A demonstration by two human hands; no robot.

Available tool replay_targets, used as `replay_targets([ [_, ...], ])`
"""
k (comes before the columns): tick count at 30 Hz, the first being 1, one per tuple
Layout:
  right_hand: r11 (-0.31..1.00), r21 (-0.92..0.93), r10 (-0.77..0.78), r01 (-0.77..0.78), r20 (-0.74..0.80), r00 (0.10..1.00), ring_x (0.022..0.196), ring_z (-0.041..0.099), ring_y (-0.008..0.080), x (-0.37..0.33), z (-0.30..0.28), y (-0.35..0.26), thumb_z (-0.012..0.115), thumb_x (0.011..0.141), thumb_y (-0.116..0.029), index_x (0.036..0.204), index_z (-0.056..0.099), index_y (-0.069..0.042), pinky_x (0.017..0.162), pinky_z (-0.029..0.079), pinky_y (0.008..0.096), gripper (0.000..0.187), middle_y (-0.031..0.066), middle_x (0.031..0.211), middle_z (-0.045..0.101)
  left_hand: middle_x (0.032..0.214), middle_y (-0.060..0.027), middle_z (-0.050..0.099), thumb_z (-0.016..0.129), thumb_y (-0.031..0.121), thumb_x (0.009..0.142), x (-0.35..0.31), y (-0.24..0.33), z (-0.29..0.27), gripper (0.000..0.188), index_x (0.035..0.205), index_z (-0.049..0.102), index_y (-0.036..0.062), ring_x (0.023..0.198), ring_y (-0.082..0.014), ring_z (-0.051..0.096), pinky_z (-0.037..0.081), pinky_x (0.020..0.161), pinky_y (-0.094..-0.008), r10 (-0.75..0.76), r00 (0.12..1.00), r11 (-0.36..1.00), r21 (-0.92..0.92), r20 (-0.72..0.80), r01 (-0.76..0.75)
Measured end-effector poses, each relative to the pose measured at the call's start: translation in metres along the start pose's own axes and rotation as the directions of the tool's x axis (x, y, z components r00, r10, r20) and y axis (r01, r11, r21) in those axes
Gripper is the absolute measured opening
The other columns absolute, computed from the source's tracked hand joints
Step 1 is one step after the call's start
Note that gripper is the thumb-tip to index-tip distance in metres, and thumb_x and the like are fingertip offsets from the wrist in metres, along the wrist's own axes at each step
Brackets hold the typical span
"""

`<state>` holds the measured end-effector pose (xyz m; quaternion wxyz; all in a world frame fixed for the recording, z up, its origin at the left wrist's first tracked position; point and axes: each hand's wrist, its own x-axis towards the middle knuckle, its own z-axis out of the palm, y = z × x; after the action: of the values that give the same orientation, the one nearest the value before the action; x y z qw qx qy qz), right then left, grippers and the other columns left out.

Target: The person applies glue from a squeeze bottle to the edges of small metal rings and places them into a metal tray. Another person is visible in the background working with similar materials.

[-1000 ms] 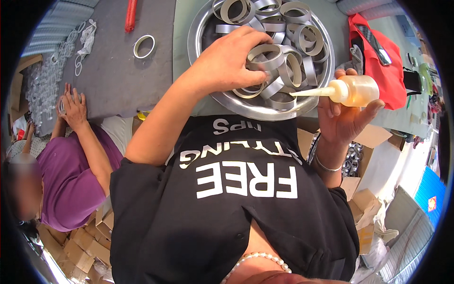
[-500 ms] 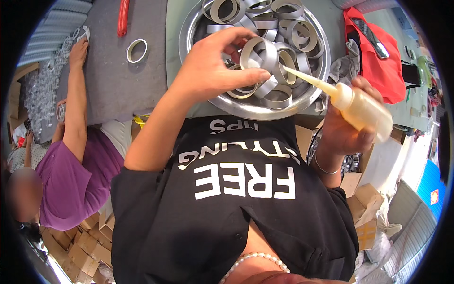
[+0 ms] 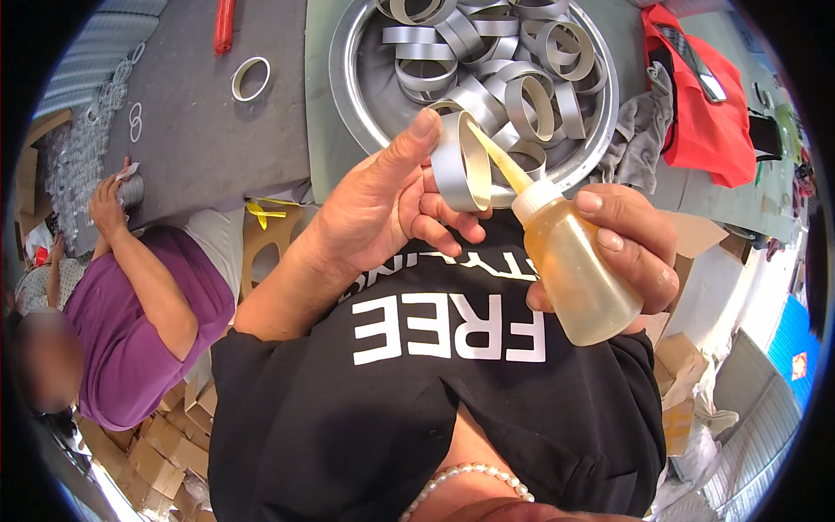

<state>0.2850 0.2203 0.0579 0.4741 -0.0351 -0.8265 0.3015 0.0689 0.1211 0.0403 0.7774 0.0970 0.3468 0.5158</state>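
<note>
My left hand [image 3: 391,187] grips a wide silver ring [image 3: 450,170] with a cream inner face, thumb on its upper edge and fingers under it. In my right hand [image 3: 631,248] is a translucent squeeze bottle [image 3: 578,274] of pale yellow liquid, tilted so its long tapered nozzle points up and left. The nozzle tip is at the ring's open side, by the inner wall; I cannot tell if it touches. Just beyond both hands, a round metal tray [image 3: 357,109] holds a heap of similar silver rings [image 3: 474,96].
A lone ring [image 3: 251,79] and a red tube-like object [image 3: 223,26] lie on the grey table [image 3: 200,130]. Right of the tray are a grey cloth [image 3: 639,130] and a red bag [image 3: 709,130] with a phone on it. A person in purple [image 3: 165,304] works at left beside clear rings.
My left hand has lifted a ring out of the tray and drawn it nearer to me. My right hand has moved the bottle left and closer, bringing its nozzle to the ring.
</note>
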Motion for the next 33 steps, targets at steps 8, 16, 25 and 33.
replay_targets([
  [8,0.996,-0.008,0.089,-0.089,0.038,0.995,0.081,0.068,0.0264,-0.002,-0.01,-0.005,0.09,0.067,-0.021,0.117,0.049,-0.008,0.063,0.056,0.0328,0.067,0.0195,0.11,0.063,0.11,-0.0159,0.064,0.074,0.026,0.085,-0.005,-0.001,0.005,0.06,0.131,0.046,-0.0013,0.095,-0.0223,0.067,0.061,0.075,-0.0338,0.324,0.946,0.916,0.253,-0.006,-0.312],
  [16,0.966,0.18,0.187,-0.185,0.007,0.982,0.081,0.067,0.024,0.0,-0.026,0.007,0.087,0.073,-0.032,0.113,0.05,0.002,0.068,0.058,0.0311,0.065,0.026,0.102,0.062,0.13,-0.0116,0.055,0.083,-0.006,0.06,-0.007,0.0,0.008,0.079,0.132,0.053,0.0041,0.12,-0.0226,0.057,0.055,0.094,-0.0353,0.58,0.783,0.563,0.584,0.225,-0.585],
  [25,0.769,0.408,0.588,-0.491,-0.151,0.795,0.086,0.064,0.0258,-0.003,-0.016,0.016,0.075,0.076,-0.044,0.105,0.051,0.002,0.076,0.055,0.0389,0.06,0.0179,0.092,0.059,0.123,-0.0145,0.06,0.08,-0.012,0.059,-0.003,0.007,0.005,0.057,0.113,0.067,0.0027,0.116,-0.0252,0.06,0.056,0.091,-0.0345,0.619,0.568,0.021,0.711,0.542,-0.703],
  [33,0.204,0.823,0.794,-0.53,0.177,0.581,0.061,0.057,0.0156,-0.003,-0.023,0.034,0.062,0.087,-0.048,0.11,0.052,0.004,0.05,0.047,0.0219,0.058,0.0195,0.1,0.058,0.121,-0.0165,0.061,0.077,-0.014,0.058,-0.004,0.002,0.007,0.052,0.106,0.07,0.004,0.109,-0.0272,0.063,0.055,0.088,-0.034,0.632,0.53,-0.061,0.718,0.565,-0.693],
])
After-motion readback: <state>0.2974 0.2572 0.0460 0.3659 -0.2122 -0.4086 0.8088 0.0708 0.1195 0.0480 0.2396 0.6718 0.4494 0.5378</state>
